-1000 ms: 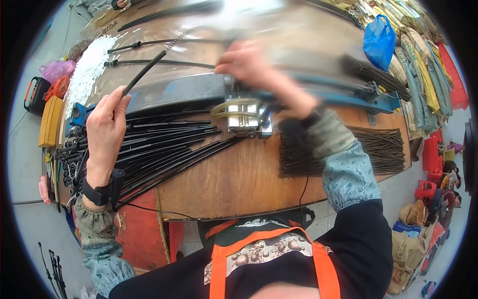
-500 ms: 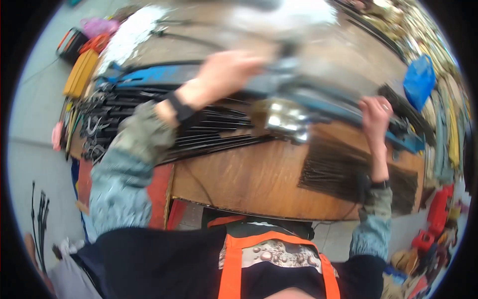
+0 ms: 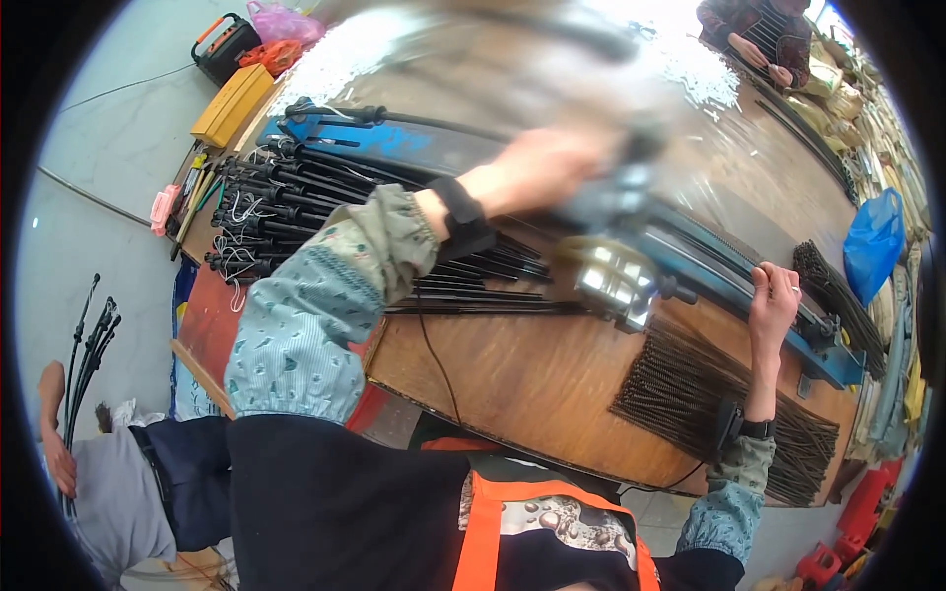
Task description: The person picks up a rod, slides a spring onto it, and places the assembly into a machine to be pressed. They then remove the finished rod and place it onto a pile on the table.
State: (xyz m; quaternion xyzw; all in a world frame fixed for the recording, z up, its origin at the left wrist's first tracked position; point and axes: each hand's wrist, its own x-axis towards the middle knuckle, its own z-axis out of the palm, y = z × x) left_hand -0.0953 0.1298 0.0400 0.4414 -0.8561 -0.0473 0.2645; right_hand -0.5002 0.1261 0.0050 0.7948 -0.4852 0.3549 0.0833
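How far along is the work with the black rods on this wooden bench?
Seemingly finished: a large stack of black rods lies at the left. In hand: the left hand, motion-blurred, reaches over the blue jig, and the right hand rests on its rail. Left: a bundle of thin dark wires lies near the bench edge. No exact share is readable.

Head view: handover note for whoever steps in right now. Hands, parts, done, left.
Left hand: reached across the wooden bench, motion-blurred over the blue rail jig; whether it holds anything cannot be told.
Right hand: resting on the jig's right stretch, fingers curled over its edge.
Parts: black rods with wire ends piled at the left; thin dark rods fanned out at the right; metal fixture mid-bench.
Done: both piles laid out.
Left: cannot tell from this blurred frame how many remain.
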